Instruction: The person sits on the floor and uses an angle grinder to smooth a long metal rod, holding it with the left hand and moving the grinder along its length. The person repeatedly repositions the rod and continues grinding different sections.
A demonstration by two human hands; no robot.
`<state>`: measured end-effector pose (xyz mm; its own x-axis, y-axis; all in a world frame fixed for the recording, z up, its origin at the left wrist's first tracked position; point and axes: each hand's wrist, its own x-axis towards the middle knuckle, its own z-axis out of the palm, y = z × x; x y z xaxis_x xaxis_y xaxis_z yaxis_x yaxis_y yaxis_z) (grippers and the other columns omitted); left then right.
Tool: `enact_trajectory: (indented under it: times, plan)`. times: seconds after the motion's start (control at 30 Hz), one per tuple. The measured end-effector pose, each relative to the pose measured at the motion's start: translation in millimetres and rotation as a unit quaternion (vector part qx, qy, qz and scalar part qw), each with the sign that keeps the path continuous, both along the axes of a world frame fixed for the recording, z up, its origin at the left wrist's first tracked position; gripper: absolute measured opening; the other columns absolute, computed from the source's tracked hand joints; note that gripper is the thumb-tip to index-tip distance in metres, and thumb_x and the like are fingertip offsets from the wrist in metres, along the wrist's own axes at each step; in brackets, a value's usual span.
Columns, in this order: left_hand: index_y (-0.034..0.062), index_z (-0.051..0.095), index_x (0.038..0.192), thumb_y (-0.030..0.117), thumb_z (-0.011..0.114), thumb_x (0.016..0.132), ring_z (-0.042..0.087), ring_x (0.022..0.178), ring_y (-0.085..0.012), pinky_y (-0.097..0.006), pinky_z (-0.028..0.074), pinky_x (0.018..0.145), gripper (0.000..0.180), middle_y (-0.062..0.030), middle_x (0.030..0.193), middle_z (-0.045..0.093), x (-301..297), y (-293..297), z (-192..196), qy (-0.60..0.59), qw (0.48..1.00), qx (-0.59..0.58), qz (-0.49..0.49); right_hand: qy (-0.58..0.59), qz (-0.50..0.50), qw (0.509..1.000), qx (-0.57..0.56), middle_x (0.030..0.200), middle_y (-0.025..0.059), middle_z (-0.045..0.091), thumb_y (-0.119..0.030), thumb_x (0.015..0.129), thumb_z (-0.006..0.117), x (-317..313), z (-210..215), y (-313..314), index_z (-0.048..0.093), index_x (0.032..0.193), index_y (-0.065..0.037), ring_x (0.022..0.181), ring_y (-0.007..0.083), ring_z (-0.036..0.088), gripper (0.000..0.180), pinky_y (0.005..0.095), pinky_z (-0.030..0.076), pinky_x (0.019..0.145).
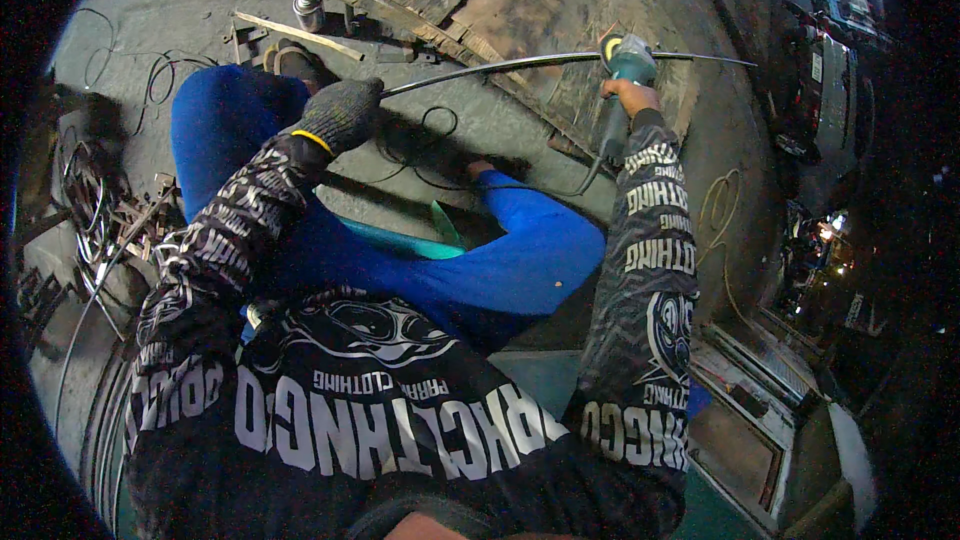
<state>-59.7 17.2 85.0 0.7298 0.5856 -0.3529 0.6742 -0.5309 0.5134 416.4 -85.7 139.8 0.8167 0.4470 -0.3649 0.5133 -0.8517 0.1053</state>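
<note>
My left hand (343, 114), in a grey knit glove with a yellow cuff, is closed around the near end of a long thin metal bar (500, 66). The bar runs rightward over a worn wooden board (565, 5) and appears curved in this view. My bare right hand (632, 97) grips a green and grey angle grinder (631, 64). Its yellowish disc (608, 48) is at the bar, toward the bar's far end; whether they touch I cannot tell. My legs in blue trousers are bent below the bar.
A black power cord (500, 186) loops over the concrete floor from the grinder. Beyond my left hand are a spray can (309, 10) and a wooden strip (300, 36). Scrap metal (120, 220) lies piled at the left. A metal frame (740, 405) lies at the lower right.
</note>
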Motion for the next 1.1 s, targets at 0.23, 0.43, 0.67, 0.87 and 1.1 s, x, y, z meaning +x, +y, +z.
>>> enact_trajectory:
  times: [0.23, 0.43, 0.67, 0.87, 1.1]
  plan:
    - [0.0051, 0.058, 0.101, 0.023, 0.056, 0.082, 0.064, 0.084, -0.0386, -0.051, 0.050, 0.070, 0.026, -0.0204, 0.087, 0.065, 5, 4, -10, 0.000, 1.000, 0.002, 0.009, 0.124, 0.009, 0.985, 0.117, 0.098, 0.0140, 0.065, -0.036, 0.054, 0.075, 66, 19, 3, 0.066, 0.096, 0.007, 0.086, 0.0233, 0.061, 0.061, 0.0348, 0.047, 0.073]
    - [0.0057, 0.057, 0.103, 0.019, 0.054, 0.082, 0.064, 0.083, -0.0374, -0.050, 0.050, 0.067, 0.026, -0.0191, 0.085, 0.065, 6, 1, -9, 0.014, 0.999, -0.006, 0.040, 0.155, -0.053, 0.972, 0.171, 0.097, 0.0141, 0.065, -0.033, 0.054, 0.075, 92, 20, 4, 0.064, 0.097, 0.008, 0.084, 0.0241, 0.061, 0.060, 0.0350, 0.048, 0.072]
    - [0.0086, 0.057, 0.102, 0.014, 0.051, 0.083, 0.064, 0.079, -0.0394, -0.050, 0.050, 0.064, 0.020, -0.0176, 0.083, 0.065, 3, -5, -4, 0.007, 1.000, 0.021, 0.022, 0.183, -0.069, 0.961, 0.193, 0.095, 0.0142, 0.065, -0.029, 0.055, 0.075, 65, 29, -7, 0.063, 0.098, 0.009, 0.081, 0.0251, 0.061, 0.059, 0.0352, 0.048, 0.071]
    - [0.0063, 0.054, 0.097, 0.017, 0.054, 0.082, 0.063, 0.078, -0.0397, -0.052, 0.048, 0.063, 0.018, -0.0193, 0.081, 0.064, -1, -7, -1, -0.028, 0.998, 0.057, -0.011, 0.076, -0.004, 0.992, 0.096, 0.105, 0.0162, 0.062, -0.036, 0.061, 0.070, 30, 16, -7, 0.064, 0.100, -0.001, 0.092, 0.0279, 0.059, 0.052, 0.0360, 0.047, 0.078]
    - [0.0042, 0.055, 0.096, 0.020, 0.060, 0.078, 0.063, 0.082, -0.0404, -0.050, 0.050, 0.069, 0.024, -0.0205, 0.085, 0.064, -11, -9, -3, -0.046, 0.997, 0.062, -0.011, 0.091, -0.024, 0.994, 0.064, 0.122, 0.0229, 0.058, -0.047, 0.062, 0.072, -34, 6, -12, 0.059, 0.117, 0.001, 0.112, 0.0356, 0.056, 0.074, 0.0380, 0.044, 0.095]
